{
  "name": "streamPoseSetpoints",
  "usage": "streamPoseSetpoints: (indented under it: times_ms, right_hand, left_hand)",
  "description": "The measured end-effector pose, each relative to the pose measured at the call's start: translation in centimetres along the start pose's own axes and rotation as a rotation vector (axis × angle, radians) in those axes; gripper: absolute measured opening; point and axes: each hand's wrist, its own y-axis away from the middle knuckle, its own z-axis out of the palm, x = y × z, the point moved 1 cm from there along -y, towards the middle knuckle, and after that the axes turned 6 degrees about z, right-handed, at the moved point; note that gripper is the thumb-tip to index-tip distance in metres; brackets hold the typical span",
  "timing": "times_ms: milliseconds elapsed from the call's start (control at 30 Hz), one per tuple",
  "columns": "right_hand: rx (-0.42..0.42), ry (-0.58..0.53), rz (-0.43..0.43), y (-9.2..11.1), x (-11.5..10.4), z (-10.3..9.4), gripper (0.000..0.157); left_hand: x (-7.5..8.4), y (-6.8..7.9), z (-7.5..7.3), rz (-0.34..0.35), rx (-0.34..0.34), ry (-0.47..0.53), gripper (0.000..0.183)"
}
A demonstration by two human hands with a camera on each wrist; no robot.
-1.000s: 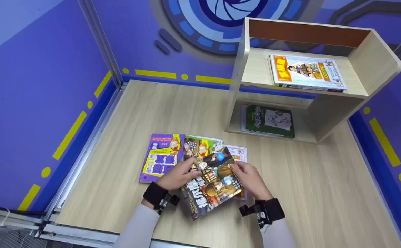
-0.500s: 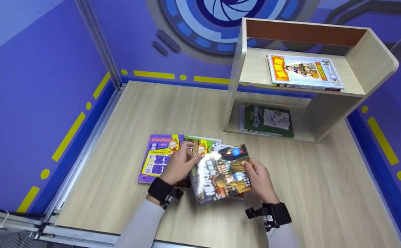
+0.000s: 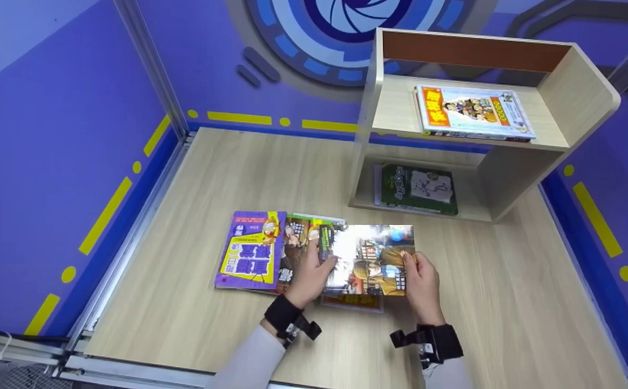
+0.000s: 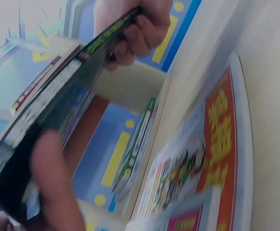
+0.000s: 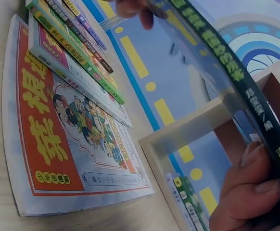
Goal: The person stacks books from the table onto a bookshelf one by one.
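My left hand (image 3: 311,273) and right hand (image 3: 423,283) hold a glossy, dark-spined comic book (image 3: 381,270) between them, one at each side edge. Glare whitens part of its cover in the head view. From the right wrist, the black spine (image 5: 226,62) with green lettering shows above the table, my right thumb and fingers gripping one end. The left thumb (image 4: 56,183) lies against the book's other end. Below it rests a white book with a red title band (image 5: 39,115), mostly covered in the head view. A purple book (image 3: 251,254) overlaps a brown-covered book (image 3: 294,243) to the left.
A two-tier wooden shelf (image 3: 365,124) stands at the back right. Its upper level carries a small stack with a white and orange book (image 3: 475,111) on top; a green book (image 3: 427,189) lies in the lower level. Blue-purple walls (image 3: 65,162) enclose the table.
The comic book has moved right and turned from slanted to nearly square, uncovering more of the brown-covered book. My left hand loosened from it, then took its left edge again; the right hand kept holding.
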Motion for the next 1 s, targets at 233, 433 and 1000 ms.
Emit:
streamPoseSetpoints:
  times_ms: [233, 433, 1000]
  right_hand:
    - [0.131, -0.128, 0.101, 0.0, 0.2, -0.6, 0.030]
    - [0.140, -0.208, 0.136, -0.1, 0.1, -1.7, 0.040]
    - [-0.146, 0.072, 0.031, -1.5, 0.4, -6.9, 0.106]
  left_hand:
    - [0.3, -0.5, 1.9, -0.025, 0.104, 0.139, 0.049]
    - [0.7, -1.2, 2.5, 0.011, 0.067, 0.091, 0.065]
    - [2.8, -4.1, 3.1, 0.206, -0.291, -0.548, 0.107]
